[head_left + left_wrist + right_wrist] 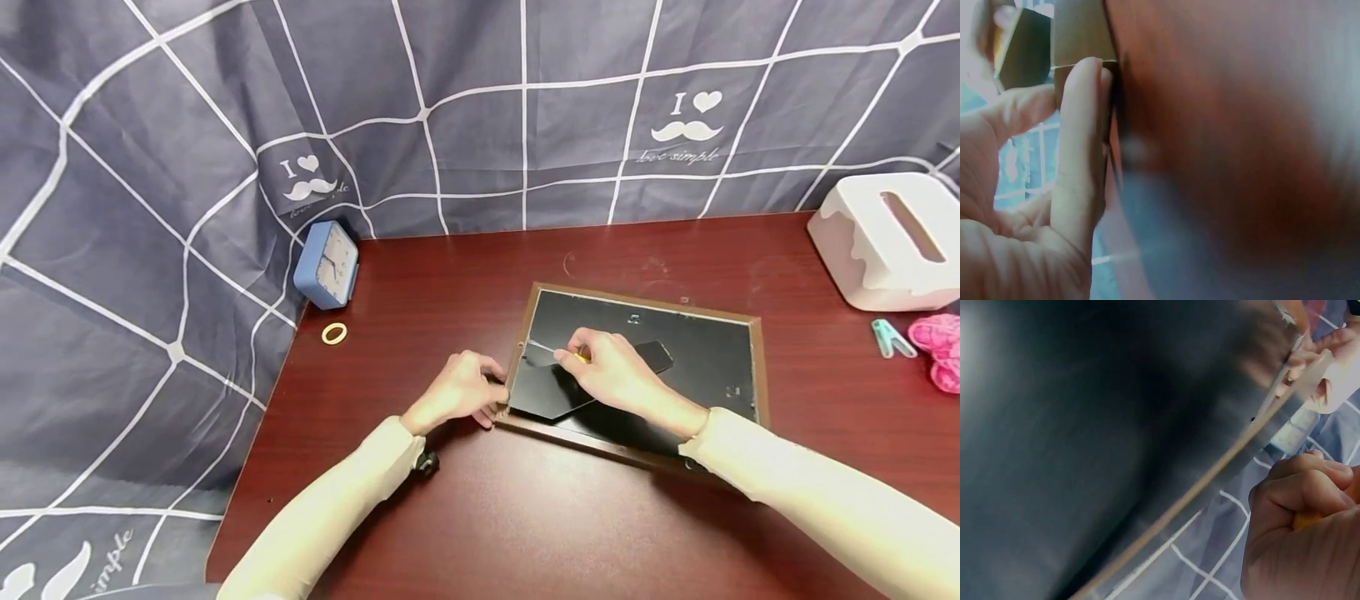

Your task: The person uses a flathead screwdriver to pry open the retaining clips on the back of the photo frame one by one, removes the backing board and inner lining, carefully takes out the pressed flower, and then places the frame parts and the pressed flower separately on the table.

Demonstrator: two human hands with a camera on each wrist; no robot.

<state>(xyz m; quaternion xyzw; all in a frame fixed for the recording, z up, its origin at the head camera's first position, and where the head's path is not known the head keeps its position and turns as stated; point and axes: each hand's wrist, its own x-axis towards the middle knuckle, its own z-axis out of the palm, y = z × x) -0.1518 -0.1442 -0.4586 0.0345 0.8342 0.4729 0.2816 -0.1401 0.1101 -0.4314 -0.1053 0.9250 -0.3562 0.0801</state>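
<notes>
A picture frame (759, 367) lies on the table with its black back facing up and brown edging around it. My left hand (465, 387) grips the frame's near left corner; in the left wrist view, fingers (1082, 119) lie along the brown edge. Over the back panel, my right hand (611, 371) holds a small tool with a yellow handle (582, 354). A thin pale strip extends left from that hand. In the right wrist view the fist hides most of the orange-yellow handle (1307, 519). A black support leg (654, 357) stands out from the backing beneath the right hand.
A blue clock (327, 265) and a pale yellow ring (334, 333) are at the left. On the right are a white tissue box (870, 250), a mint clip (892, 338) and something pink and fluffy (941, 346). A grey checked curtain (480, 150) borders the table.
</notes>
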